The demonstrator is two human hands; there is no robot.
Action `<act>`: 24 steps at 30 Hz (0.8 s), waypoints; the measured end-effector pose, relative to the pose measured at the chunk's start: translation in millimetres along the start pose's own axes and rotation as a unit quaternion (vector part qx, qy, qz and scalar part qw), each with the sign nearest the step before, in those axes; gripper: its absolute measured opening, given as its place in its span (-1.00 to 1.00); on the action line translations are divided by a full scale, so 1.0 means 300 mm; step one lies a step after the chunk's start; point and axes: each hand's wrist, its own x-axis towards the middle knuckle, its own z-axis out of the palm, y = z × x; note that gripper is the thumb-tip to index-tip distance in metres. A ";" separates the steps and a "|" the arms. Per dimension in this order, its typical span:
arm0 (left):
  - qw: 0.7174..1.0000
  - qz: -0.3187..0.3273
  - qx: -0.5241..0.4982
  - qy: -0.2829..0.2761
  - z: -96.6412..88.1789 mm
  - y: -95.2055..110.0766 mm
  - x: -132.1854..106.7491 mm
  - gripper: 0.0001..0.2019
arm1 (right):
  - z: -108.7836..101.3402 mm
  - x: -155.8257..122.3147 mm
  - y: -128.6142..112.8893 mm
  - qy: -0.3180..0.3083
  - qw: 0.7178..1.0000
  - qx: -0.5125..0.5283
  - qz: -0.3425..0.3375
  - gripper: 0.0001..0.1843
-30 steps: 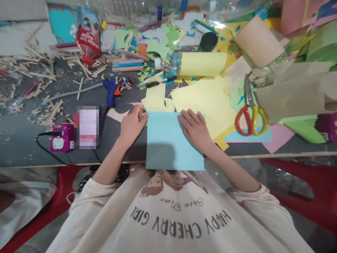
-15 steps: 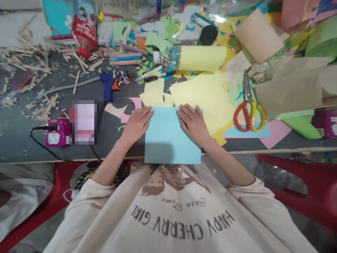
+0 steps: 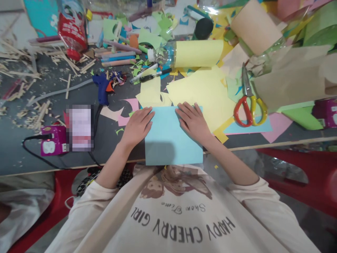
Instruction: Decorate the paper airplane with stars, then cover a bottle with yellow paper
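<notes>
A light blue sheet of paper (image 3: 171, 140) lies at the table's near edge, hanging slightly over it. My left hand (image 3: 138, 126) rests flat on the sheet's upper left corner, fingers stretched out. My right hand (image 3: 193, 121) lies flat on the upper right corner, fingers spread. Both hands press on the paper and hold nothing. Yellow paper sheets (image 3: 202, 93) lie just beyond the blue one.
Red and yellow scissors (image 3: 249, 105) lie to the right. A blue glue gun (image 3: 101, 89), markers (image 3: 150, 74), a bottle wrapped in yellow paper (image 3: 189, 53), paper scraps and wood sticks (image 3: 39, 112) litter the dark table (image 3: 26, 140). A purple power strip (image 3: 51, 144) sits at left.
My left hand went from curled at the sheet's corner to flat on it. The view shifted slightly; the sheet stays in place.
</notes>
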 end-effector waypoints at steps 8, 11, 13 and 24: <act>0.998 0.017 0.048 0.025 0.071 0.081 -0.001 -0.53 | -0.010 0.002 -0.004 -0.016 1.000 0.001 -0.008 -0.49; 0.997 0.021 0.070 0.035 0.094 0.122 0.003 -0.52 | -0.008 0.000 0.000 -0.010 1.000 0.008 -0.013 -0.48; 0.997 0.012 0.075 0.034 0.098 0.140 0.007 -0.51 | -0.005 -0.002 0.004 -0.008 1.000 0.016 -0.015 -0.49; 0.993 -0.013 0.120 0.005 0.075 0.179 0.003 -0.48 | 0.005 0.005 0.051 0.005 0.997 0.067 -0.045 -0.55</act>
